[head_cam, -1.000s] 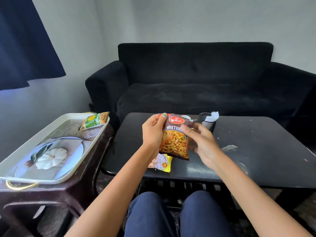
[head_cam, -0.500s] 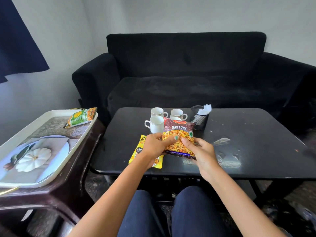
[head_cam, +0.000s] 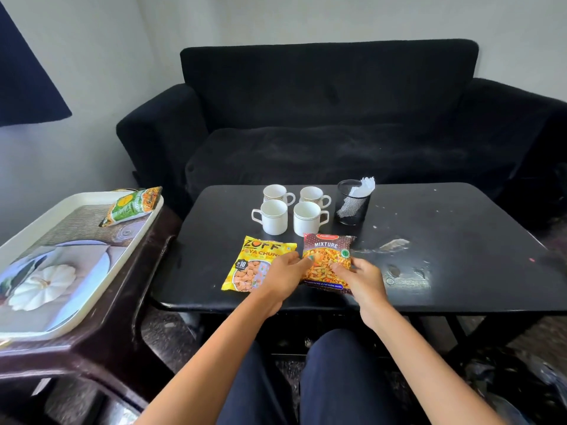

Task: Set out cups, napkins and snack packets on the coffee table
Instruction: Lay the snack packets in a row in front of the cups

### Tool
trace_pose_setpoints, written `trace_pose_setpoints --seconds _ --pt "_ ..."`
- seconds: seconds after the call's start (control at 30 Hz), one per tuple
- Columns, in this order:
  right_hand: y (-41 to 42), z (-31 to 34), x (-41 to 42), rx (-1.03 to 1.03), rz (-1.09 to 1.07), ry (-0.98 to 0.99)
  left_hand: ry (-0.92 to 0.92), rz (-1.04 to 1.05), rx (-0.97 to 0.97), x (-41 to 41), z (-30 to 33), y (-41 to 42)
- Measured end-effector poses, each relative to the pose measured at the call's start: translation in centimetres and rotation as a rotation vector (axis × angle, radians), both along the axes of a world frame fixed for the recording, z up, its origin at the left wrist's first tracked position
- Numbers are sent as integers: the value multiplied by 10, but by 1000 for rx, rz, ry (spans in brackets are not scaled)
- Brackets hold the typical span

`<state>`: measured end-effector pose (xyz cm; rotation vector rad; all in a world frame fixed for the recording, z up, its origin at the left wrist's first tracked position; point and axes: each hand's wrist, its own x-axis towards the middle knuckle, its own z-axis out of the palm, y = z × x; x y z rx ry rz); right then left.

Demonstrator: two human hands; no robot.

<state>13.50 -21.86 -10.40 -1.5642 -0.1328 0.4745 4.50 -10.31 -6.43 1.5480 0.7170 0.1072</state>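
Resting flat on the worktop (head_cam: pixel 460 240) just before the four cups (head_cam: pixel 290 210), the Mixture packet (head_cam: pixel 328 256) lies under both hands' (head_cam: pixel 285 276) (head_cam: pixel 362 277) relaxed, lightly touching fingers (seemingly squaring it beside the yellow packet (head_cam: pixel 254 265)).

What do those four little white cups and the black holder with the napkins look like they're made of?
The four cups look like glazed ceramic or porcelain: smooth, glossy white, with thin dark lines near the rim, though hard plastic can't be ruled out. The napkin holder seems to be black metal mesh: the white napkins show through its fine grid.
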Motion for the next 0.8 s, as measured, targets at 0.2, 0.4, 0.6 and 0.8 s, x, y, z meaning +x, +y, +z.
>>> trace_pose_setpoints --seconds 0.2,0.4,0.6,0.8 --pt "-6 -18 1 -374 89 -212 -57 63 267 -1 -8 4" --pt "15 -14 1 -709 170 -805 195 -82 1072 -3 -30 44" --pt "37 -44 7 -957 377 -915 460 -418 1318 -10 -64 75" --pt "47 -52 4 -998 373 -1014 428 -304 1247 -13 -85 73"
